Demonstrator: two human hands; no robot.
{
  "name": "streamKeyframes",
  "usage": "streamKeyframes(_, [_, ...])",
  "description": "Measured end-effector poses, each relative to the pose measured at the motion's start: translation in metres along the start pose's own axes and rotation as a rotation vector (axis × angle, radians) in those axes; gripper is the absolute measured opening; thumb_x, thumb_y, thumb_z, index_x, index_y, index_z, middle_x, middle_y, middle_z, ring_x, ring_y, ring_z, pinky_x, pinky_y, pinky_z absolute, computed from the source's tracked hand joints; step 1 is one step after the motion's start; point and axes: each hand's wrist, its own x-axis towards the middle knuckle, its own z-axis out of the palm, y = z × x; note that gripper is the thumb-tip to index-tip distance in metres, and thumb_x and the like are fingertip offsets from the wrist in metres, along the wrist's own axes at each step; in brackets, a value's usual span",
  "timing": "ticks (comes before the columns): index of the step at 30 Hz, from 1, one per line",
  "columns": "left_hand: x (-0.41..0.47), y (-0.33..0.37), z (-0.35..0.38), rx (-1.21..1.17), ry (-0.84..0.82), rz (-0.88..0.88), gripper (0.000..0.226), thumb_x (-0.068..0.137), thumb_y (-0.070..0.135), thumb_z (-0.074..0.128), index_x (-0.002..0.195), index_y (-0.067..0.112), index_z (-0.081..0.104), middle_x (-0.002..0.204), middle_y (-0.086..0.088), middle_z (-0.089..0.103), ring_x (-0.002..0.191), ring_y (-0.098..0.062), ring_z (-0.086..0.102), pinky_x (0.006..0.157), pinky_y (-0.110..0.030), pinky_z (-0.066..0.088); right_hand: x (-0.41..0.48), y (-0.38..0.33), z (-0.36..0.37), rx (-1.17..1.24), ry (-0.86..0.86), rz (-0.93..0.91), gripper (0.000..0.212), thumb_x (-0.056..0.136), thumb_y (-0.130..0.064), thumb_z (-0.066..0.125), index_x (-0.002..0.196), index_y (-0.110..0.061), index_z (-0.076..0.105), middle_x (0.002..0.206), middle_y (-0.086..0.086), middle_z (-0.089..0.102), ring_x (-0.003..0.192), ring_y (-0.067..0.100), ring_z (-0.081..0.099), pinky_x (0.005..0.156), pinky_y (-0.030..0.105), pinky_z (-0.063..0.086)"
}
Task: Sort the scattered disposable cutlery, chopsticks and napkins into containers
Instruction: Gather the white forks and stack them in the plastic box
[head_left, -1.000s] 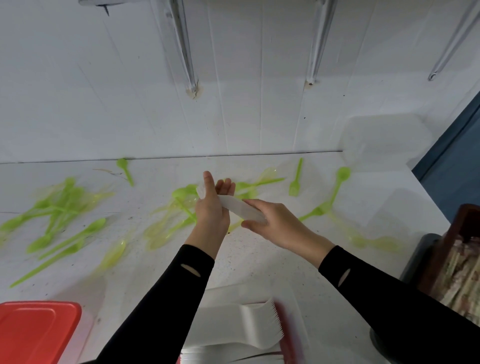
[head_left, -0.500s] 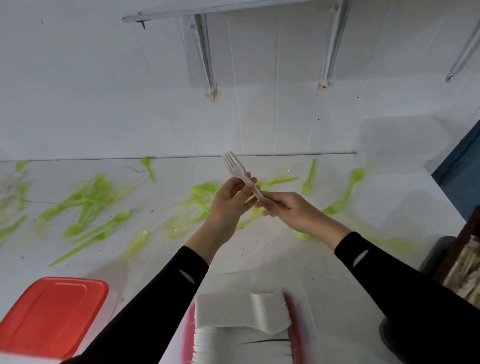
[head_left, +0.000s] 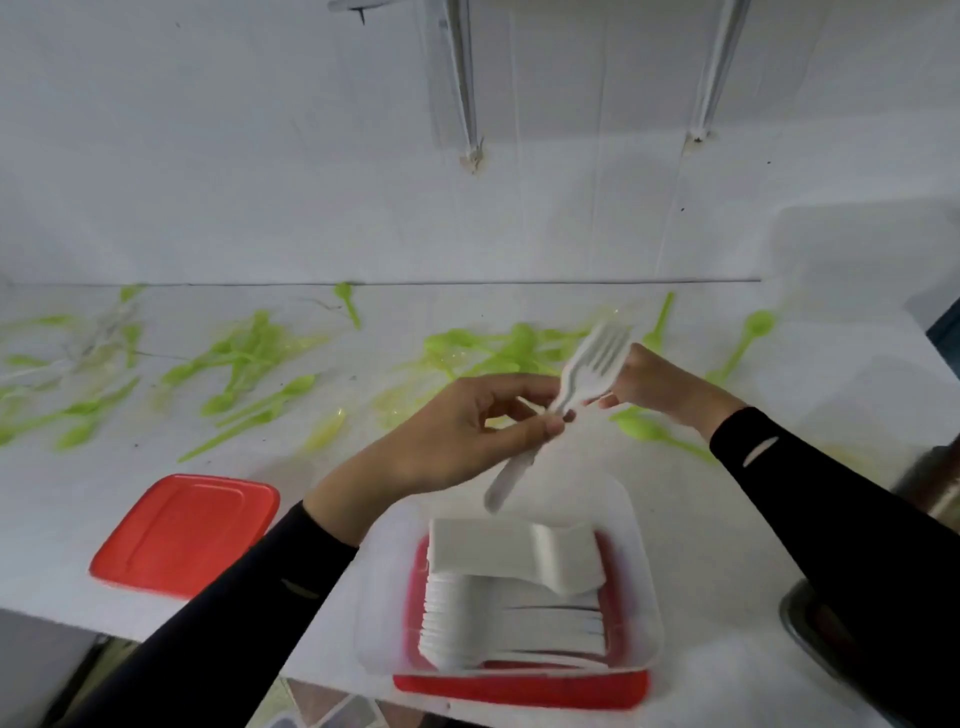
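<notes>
The left hand pinches a white fork at the neck between thumb and fingertips, tines tilted up and away, the handle end hanging down over the clear container. The right hand lies against the fork's head with its fingers curled. Blur hides whether it grips or only steadies, and whether one fork or a few nested ones are held.

The container sits at the tabletop's near edge, right of centre, with a stack of white forks lying on their sides in it. A red lid lies near the same edge to the left. Green spoons are strewn along the far edge.

The fork looks very light, thin and slightly springy, with a smooth, slippery surface and tines that could snap. The neck or mid-handle is the best place to hold it for laying it onto the stack.
</notes>
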Motion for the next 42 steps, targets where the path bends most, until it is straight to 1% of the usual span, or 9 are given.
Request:
streamKeyframes(2, [-0.012, -0.004, 0.006, 0.059, -0.119, -0.085, 0.024, 0.091, 0.022, 0.067, 0.114, 0.026, 0.068, 0.109, 0.007, 0.071, 0.089, -0.007, 0.065, 0.085, -0.031, 0.055, -0.003, 0.006, -0.002, -0.007, 0.001, -0.010, 0.027, 0.100, -0.025, 0.053, 0.112, -0.005, 0.068, 0.107, 0.009, 0.071, 0.085, 0.016, 0.065, 0.077, 0.030, 0.050])
streamKeyframes(5, [-0.025, -0.018, 0.013, 0.292, -0.285, -0.156, 0.030, 0.089, 0.031, 0.070, 0.117, 0.039, 0.066, 0.111, 0.020, 0.068, 0.098, 0.000, 0.064, 0.084, -0.017, 0.051, -0.003, 0.007, -0.001, -0.015, -0.006, 0.034, 0.037, 0.097, -0.038, 0.057, 0.115, -0.007, 0.066, 0.107, 0.005, 0.072, 0.080, 0.014, 0.066, 0.072, 0.026, 0.050])
streamKeyframes(7, [-0.032, -0.028, 0.021, 0.423, -0.351, -0.134, 0.033, 0.088, 0.032, 0.071, 0.121, 0.032, 0.067, 0.110, 0.017, 0.068, 0.097, 0.001, 0.062, 0.083, -0.013, 0.050, -0.001, 0.010, 0.001, -0.033, -0.011, 0.044, 0.036, 0.097, -0.039, 0.057, 0.114, -0.009, 0.066, 0.105, 0.002, 0.072, 0.079, 0.013, 0.067, 0.070, 0.025, 0.050])
streamKeyframes(12, [-0.045, -0.040, 0.040, 0.609, -0.447, -0.077, 0.038, 0.085, 0.033, 0.074, 0.122, 0.027, 0.068, 0.112, 0.010, 0.069, 0.094, -0.004, 0.061, 0.083, -0.018, 0.050, -0.001, 0.016, 0.000, -0.059, -0.043, 0.058, 0.020, 0.097, -0.039, 0.057, 0.106, -0.023, 0.066, 0.103, 0.001, 0.073, 0.077, 0.011, 0.068, 0.072, 0.026, 0.053])
streamKeyframes(18, [-0.054, -0.050, 0.048, 0.989, -0.445, 0.031, 0.036, 0.091, 0.035, 0.065, 0.126, 0.037, 0.062, 0.124, 0.014, 0.057, 0.106, -0.011, 0.057, 0.081, -0.024, 0.045, -0.001, 0.020, 0.001, -0.098, -0.051, 0.087, 0.025, 0.097, -0.040, 0.057, 0.113, -0.021, 0.065, 0.102, -0.002, 0.073, 0.079, 0.010, 0.069, 0.072, 0.025, 0.055])
streamKeyframes(24, [-0.053, -0.062, 0.051, 0.952, -0.397, 0.026, 0.026, 0.090, 0.036, 0.066, 0.114, 0.028, 0.061, 0.109, 0.010, 0.058, 0.100, -0.012, 0.055, 0.074, -0.037, 0.053, 0.000, 0.022, 0.003, -0.133, -0.082, 0.106, 0.024, 0.098, -0.039, 0.056, 0.112, -0.021, 0.064, 0.104, -0.001, 0.072, 0.083, 0.013, 0.069, 0.072, 0.025, 0.054])
streamKeyframes(31, [-0.055, -0.064, 0.049, 0.894, -0.376, -0.066, 0.019, 0.088, 0.034, 0.069, 0.103, 0.023, 0.066, 0.100, 0.010, 0.061, 0.088, -0.008, 0.061, 0.078, -0.031, 0.053, -0.001, 0.021, 0.006, -0.142, -0.107, 0.112, 0.028, 0.098, -0.038, 0.056, 0.116, -0.019, 0.064, 0.105, 0.000, 0.072, 0.084, 0.013, 0.069, 0.073, 0.025, 0.055])
streamKeyframes(38, [-0.058, -0.071, 0.046, 0.844, -0.323, -0.067, 0.018, 0.089, 0.034, 0.068, 0.098, 0.020, 0.062, 0.090, 0.013, 0.052, 0.080, -0.009, 0.053, 0.077, -0.026, 0.050, 0.000, 0.007, 0.021, -0.109, -0.116, 0.072, 0.029, 0.097, -0.038, 0.056, 0.115, -0.018, 0.066, 0.109, 0.000, 0.072, 0.086, 0.012, 0.069, 0.078, 0.028, 0.054])
streamKeyframes(42, [-0.055, -0.073, 0.035, 0.770, -0.281, -0.032, 0.033, 0.085, 0.052, 0.065, 0.097, 0.021, 0.064, 0.091, 0.010, 0.059, 0.078, -0.008, 0.054, 0.071, -0.029, 0.050, 0.007, -0.028, 0.048, -0.131, -0.146, 0.015, 0.030, 0.099, -0.036, 0.054, 0.120, -0.018, 0.065, 0.110, -0.001, 0.071, 0.089, 0.013, 0.068, 0.081, 0.028, 0.053])
